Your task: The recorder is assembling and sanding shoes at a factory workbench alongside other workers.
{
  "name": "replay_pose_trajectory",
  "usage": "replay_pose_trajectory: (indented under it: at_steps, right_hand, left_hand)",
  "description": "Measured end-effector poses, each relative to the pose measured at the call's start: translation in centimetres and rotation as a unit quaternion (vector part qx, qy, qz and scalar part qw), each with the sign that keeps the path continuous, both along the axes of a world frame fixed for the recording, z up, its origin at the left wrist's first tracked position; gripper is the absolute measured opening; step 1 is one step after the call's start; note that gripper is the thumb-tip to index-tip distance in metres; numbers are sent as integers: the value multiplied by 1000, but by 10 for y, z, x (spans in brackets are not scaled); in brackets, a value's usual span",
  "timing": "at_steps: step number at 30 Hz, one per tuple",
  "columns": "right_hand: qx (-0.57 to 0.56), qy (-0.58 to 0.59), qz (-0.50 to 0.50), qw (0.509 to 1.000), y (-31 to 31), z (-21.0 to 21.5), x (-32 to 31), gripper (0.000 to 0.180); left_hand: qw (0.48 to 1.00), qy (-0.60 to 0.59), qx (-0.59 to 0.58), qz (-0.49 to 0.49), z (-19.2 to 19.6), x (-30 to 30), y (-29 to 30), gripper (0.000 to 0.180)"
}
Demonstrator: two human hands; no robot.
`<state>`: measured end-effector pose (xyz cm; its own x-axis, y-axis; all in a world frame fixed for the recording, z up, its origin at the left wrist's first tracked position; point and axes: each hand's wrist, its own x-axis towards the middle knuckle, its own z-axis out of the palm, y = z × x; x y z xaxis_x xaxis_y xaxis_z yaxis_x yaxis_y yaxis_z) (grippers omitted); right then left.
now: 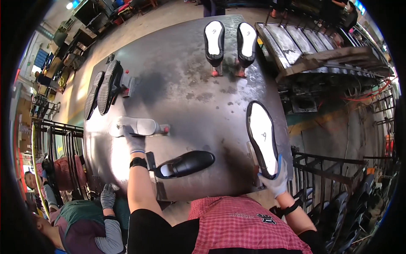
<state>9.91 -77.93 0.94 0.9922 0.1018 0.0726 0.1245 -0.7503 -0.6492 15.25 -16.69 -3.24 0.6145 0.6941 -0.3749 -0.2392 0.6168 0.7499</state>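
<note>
Gloves cover both my hands. My left hand (134, 143) lies flat, fingers spread, on a bare metal last (136, 126) that juts sideways from its post at the left of the round steel worktop (186, 93); it presses down and grips nothing. My right hand (275, 180) is closed around the heel of an upturned shoe (262, 137) at the right edge of the worktop, black around the rim with a white insole facing up. A small dark handwritten mark sits near the middle of that insole.

Between my hands, close to my body, a black slip-on (186, 164) lies on its side, toe pointing right, its opening toward my left wrist. At the far edge two more upturned shoes (230, 40) stand side by side on red-tipped posts, each with a white insole and a small mark on it. At the far left a pair with ribbed dark soles (102, 89) sits on edge, soles outward.

Beyond the worktop to the right runs a grey slatted rack (296, 42) with a wooden beam across it, and below it a dark metal frame. Another person (84, 220) in a green top and a grey glove crouches at my lower left beside a black wire cart (55, 139). My red checked shirt fills the bottom of the view.
</note>
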Motion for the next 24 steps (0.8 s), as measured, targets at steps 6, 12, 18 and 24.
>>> replay_pose_trajectory:
  at_steps: [6, 12, 18, 24]
  right_hand:
    - [26, 65, 111, 991, 84, 13, 128, 115]
    - [288, 156, 230, 917, 245, 27, 216, 115]
    - [-202, 162, 366, 894, 169, 54, 161, 106]
    - [-225, 185, 154, 944, 43, 67, 98, 108]
  left_hand:
    - [999, -13, 39, 1, -14, 16, -36, 91]
    - [984, -52, -108, -135, -9, 31, -152, 95]
    - [840, 143, 206, -480, 24, -6, -200, 57]
    - [589, 435, 536, -421, 17, -106, -98, 65]
